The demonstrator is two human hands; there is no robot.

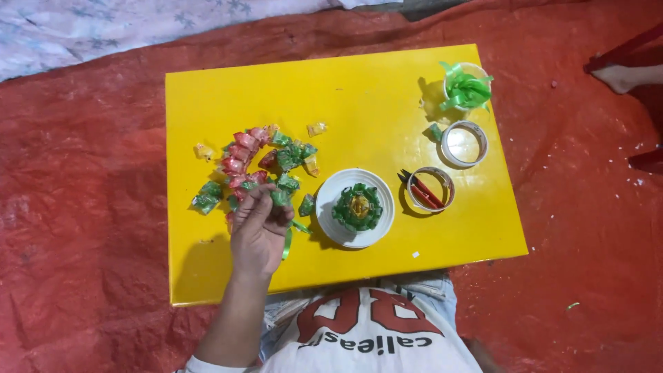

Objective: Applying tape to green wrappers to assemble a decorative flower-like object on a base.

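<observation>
A left hand [259, 231] rests on a yellow table [359, 103], fingers curled and pinching a small green wrapper [279, 197] at the near edge of a pile of red, green and yellow wrappers [252, 162]. A green ribbon [286, 242] lies just under the hand. To its right sits a white plate [331, 228] holding a green ring. Farther right are two tape rolls, one [429, 188] with red scissors, one [464, 144] beyond it, then a cup of green ribbon [466, 88]. The right hand is out of view.
</observation>
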